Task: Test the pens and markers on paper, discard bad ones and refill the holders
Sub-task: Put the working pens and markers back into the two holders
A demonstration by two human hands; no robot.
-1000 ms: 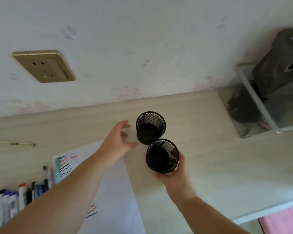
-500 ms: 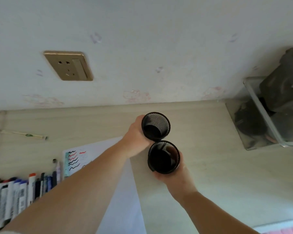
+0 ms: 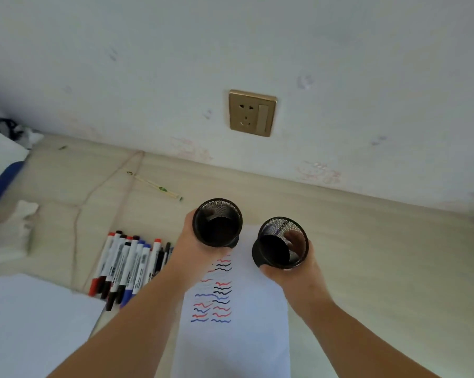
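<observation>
Markers [image 3: 126, 267] lie in a row on the counter [image 3: 380, 255], just left of the paper [image 3: 246, 317] with its red, blue and black squiggles. The left hand [image 3: 196, 245] grips one mesh holder [image 3: 217, 222] over the paper's top edge. The right hand [image 3: 290, 271] grips the second holder [image 3: 282, 242] beside it, apart.

Two black mesh holders [image 3: 217, 222] [image 3: 282, 242]; one scribbled paper sheet [image 3: 238, 309]; roughly ten markers [image 3: 126, 264], exact count unclear; one wall socket [image 3: 252, 113].
</observation>
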